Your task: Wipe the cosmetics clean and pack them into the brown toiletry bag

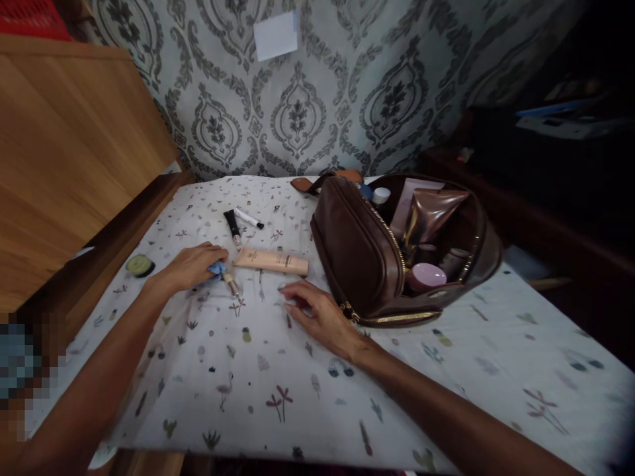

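Observation:
My left hand (196, 266) is closed around a crumpled blue cloth (217, 270), low over the patterned cover. Touching or just beside the cloth is a small beige tube with a brownish cap (231, 285); I cannot tell whether the fingers grip it. My right hand (320, 316) is open, its fingers slightly curved, with nothing in it. A larger peach tube (272, 261) lies between the hands. Behind it, a small black tube (231, 226) and a white tube with a black end (249, 219) lie close together. The brown toiletry bag (354, 244) stands unzipped beyond my right hand.
Inside the bag are a shiny rose-gold tube (434, 208), a pink-lidded jar (426, 276) and a white cap (381, 195). A green round container (139, 265) sits at the left. A wooden panel (74, 152) borders the left side, and a patterned wall (297, 112) stands behind.

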`<state>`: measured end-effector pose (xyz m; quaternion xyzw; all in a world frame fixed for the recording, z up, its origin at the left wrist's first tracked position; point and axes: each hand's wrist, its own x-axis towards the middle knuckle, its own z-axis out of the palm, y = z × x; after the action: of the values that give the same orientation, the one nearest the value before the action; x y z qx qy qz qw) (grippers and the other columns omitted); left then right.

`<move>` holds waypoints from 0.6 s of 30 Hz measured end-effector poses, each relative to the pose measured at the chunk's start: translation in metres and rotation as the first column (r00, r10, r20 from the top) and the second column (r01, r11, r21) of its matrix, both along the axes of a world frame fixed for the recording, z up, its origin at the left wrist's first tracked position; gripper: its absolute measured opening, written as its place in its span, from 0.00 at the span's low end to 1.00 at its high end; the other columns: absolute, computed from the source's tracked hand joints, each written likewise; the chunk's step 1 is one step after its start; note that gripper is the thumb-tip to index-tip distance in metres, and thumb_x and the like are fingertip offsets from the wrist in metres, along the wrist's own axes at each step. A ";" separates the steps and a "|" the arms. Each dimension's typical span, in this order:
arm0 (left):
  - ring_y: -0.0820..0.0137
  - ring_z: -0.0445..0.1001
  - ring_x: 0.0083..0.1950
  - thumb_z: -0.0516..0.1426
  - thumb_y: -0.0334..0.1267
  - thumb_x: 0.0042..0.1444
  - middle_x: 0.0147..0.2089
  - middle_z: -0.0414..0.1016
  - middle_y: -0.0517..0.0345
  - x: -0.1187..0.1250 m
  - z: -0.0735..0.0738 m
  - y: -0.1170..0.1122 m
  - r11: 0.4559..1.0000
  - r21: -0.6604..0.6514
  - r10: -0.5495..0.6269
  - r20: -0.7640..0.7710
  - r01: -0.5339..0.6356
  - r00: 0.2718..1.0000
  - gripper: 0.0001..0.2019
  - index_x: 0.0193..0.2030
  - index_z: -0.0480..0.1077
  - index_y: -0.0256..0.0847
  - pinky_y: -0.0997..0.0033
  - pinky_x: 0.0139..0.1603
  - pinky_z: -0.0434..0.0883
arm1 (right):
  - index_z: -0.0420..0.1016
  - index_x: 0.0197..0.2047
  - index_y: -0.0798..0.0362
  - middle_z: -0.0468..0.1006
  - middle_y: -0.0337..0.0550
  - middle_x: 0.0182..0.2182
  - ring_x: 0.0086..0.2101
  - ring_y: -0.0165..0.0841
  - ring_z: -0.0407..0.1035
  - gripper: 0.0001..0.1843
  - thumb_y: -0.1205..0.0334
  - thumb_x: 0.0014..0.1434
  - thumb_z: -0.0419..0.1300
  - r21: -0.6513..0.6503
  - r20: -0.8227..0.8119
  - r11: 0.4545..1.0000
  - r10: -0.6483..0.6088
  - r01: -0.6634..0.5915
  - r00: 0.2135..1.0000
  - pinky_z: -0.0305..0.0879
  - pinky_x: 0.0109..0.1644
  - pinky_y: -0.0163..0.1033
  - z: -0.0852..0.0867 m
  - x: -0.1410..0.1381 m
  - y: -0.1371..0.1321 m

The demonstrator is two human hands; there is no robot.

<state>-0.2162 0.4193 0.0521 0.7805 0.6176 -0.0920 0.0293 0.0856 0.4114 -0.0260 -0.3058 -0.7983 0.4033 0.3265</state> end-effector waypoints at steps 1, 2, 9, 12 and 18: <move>0.59 0.71 0.52 0.52 0.32 0.56 0.48 0.76 0.55 0.002 0.000 -0.003 1.000 -0.008 0.004 -0.005 -0.004 1.000 0.12 0.45 0.71 0.48 0.63 0.47 0.69 | 0.74 0.50 0.54 0.76 0.47 0.43 0.35 0.31 0.70 0.13 0.66 0.63 0.56 -0.005 0.007 1.000 -0.001 0.001 1.000 0.69 0.36 0.37 0.001 0.000 0.000; 0.59 0.71 0.52 0.52 0.32 0.57 0.48 0.76 0.55 0.005 0.000 -0.006 1.000 -0.015 0.001 -0.007 -0.001 1.000 0.13 0.46 0.71 0.48 0.64 0.48 0.68 | 0.74 0.50 0.54 0.76 0.47 0.42 0.35 0.31 0.70 0.13 0.66 0.63 0.57 -0.013 0.014 1.000 -0.001 0.001 1.000 0.69 0.37 0.37 0.001 0.001 0.000; 0.61 0.72 0.51 0.53 0.38 0.57 0.49 0.73 0.56 0.029 0.001 -0.028 0.999 0.000 -0.051 0.206 0.052 0.977 0.11 0.46 0.71 0.48 0.67 0.47 0.68 | 0.70 0.54 0.53 0.78 0.47 0.43 0.40 0.34 0.73 0.17 0.58 0.63 0.59 -0.081 -0.049 0.997 -0.023 0.019 0.999 0.71 0.43 0.40 0.002 0.000 -0.001; 0.61 0.73 0.49 0.54 0.42 0.58 0.49 0.74 0.56 0.043 -0.006 -0.036 0.998 0.043 -0.054 0.300 0.043 0.952 0.12 0.49 0.68 0.47 0.66 0.47 0.68 | 0.70 0.51 0.53 0.77 0.42 0.33 0.32 0.32 0.73 0.17 0.52 0.66 0.55 -0.226 -0.139 0.974 -0.013 -0.019 0.990 0.69 0.34 0.36 0.002 0.000 0.001; 0.61 0.71 0.43 0.51 0.39 0.60 0.40 0.76 0.53 0.069 -0.043 -0.050 0.960 0.258 -0.196 0.359 0.104 0.913 0.07 0.42 0.69 0.43 0.64 0.41 0.68 | 0.70 0.46 0.53 0.74 0.37 0.29 0.23 0.26 0.68 0.23 0.41 0.61 0.58 -0.404 -0.286 0.910 -0.035 -0.088 0.957 0.61 0.24 0.31 0.003 0.001 0.002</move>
<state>-0.1474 0.3697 0.0093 0.8268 0.5444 0.1326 0.0497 0.0866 0.4136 -0.0231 -0.2952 -0.6431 0.6072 0.3614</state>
